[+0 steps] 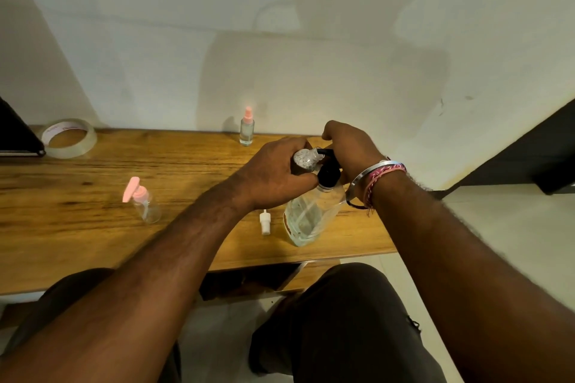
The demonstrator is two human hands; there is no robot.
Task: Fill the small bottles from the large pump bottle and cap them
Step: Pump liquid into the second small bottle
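Black pump head [329, 169] of large pump bottle [306, 218] on tabletop [93, 196] sits under right hand [348, 149], left hand [273, 177] gripping small bottle [306, 160] w/ mouth at spout: press slow, keep neck aligned, white cap [264, 222] nearby.

A plain home room, by the look: a wooden table [93, 233] against a bare pale wall [280, 25], a tape roll [69, 137] on it.
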